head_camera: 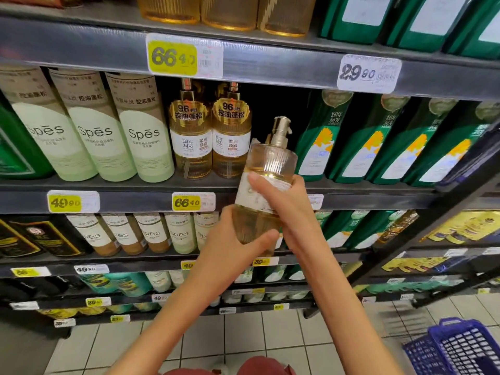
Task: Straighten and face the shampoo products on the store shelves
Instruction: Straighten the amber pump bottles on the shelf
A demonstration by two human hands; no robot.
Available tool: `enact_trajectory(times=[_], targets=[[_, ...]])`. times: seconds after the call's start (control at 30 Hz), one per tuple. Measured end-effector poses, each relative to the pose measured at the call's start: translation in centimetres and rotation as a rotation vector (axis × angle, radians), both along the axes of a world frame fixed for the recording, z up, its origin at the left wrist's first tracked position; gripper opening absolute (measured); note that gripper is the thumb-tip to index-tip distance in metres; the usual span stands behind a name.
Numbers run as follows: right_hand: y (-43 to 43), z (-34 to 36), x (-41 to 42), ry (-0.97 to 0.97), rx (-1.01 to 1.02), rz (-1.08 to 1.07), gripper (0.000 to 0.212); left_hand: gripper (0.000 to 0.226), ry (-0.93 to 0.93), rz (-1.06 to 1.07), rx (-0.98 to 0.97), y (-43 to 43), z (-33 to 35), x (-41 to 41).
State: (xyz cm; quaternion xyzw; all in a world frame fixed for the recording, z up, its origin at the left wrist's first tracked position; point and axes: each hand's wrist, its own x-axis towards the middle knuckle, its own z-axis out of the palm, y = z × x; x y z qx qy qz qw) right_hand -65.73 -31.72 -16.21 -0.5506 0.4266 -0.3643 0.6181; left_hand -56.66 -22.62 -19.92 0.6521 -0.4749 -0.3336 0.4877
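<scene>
Two amber bottles (pixel 211 131) marked "96" on shelf (pixel 135 202); third bottle (pixel 267 161) tilted before gap, left hand (pixel 238 236) gripping base, right hand (pixel 286 204) its label (pixel 253 194), print seemingly blurred. "Spēs" bottles (pixel 143 131) left; tag (pixel 193 202) "66.40".

Blue basket (pixel 466 347) partly beyond frame edge.
</scene>
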Motion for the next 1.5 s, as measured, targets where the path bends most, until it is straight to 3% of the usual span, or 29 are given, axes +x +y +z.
enact_trajectory(times=[0.07,0.13,0.23,0.3,0.37,0.43,0.53,0.63,0.7,0.73,0.83,0.97,1.07,1.17,1.23,1.37,1.5], targets=[[0.2,0.1,0.0,0.042,0.007,-0.01,0.088,0.047,0.036,0.021,-0.011,-0.2,-0.1,-0.4],[0.0,0.2,-0.9,-0.087,0.113,0.093,0.096,0.052,0.198,-0.02,-0.047,-0.3,0.1,0.4],[-0.3,0.4,-2.6,-0.358,0.245,0.415,0.072,0.071,0.589,-0.291,-0.069,0.2,0.3,1.4],[-0.5,0.2,-2.8,-0.548,0.336,0.536,0.081,0.073,0.896,-0.473,-0.066,0.2,0.3,1.4],[-0.5,0.0,-2.6,-0.64,0.343,0.581,0.089,0.072,1.058,-0.63,-0.057,0.5,0.5,1.2],[-0.6,-0.1,-2.5,-0.662,0.294,0.568,0.067,0.077,1.005,-0.681,-0.026,0.5,0.8,1.7],[-0.3,0.2,-2.3,-0.556,0.168,0.428,0.046,0.066,0.667,-0.322,0.098,-0.9,1.1,2.5],[0.2,0.5,-1.3,-0.274,0.054,0.111,0.075,0.037,0.306,-0.076,0.15,-1.7,1.1,2.2],[0.7,0.3,-0.7,-0.129,0.024,0.029,0.083,0.045,0.092,-0.102,0.063,-1.2,1.0,1.0],[0.8,0.3,-0.6,-0.084,0.016,0.028,0.083,0.053,0.072,-0.095,0.034,-0.7,0.8,0.7],[0.9,0.1,-0.9,-0.164,0.088,0.105,0.08,0.053,0.263,-0.114,-0.015,-0.3,0.3,1.0],[0.8,-0.3,-2.0,-0.256,0.155,0.259,0.072,0.038,0.604,-0.251,0.044,-0.5,0.0,1.7],[0.5,-0.9,-2.1,-0.265,0.139,0.227,0.064,0.038,0.58,-0.283,0.066,-0.5,0.2,1.7],[0.6,-1.8,-1.9,-0.217,0.064,0.19,0.062,0.068,0.402,-0.212,0.072,-1.1,-0.1,1.8],[0.8,-2.4,-2.0,-0.143,0.0,0.201,0.063,0.061,0.385,-0.195,0.066,-1.2,-0.7,1.7],[0.5,-2.7,-2.9,-0.018,-0.044,0.313,0.067,0.057,0.524,-0.228,0.057,-1.2,-1.6,1.7],[0.5,-3.1,-3.7,0.035,-0.025,0.345,0.068,0.059,0.451,-0.228,0.053,-1.5,-1.8,1.4]])
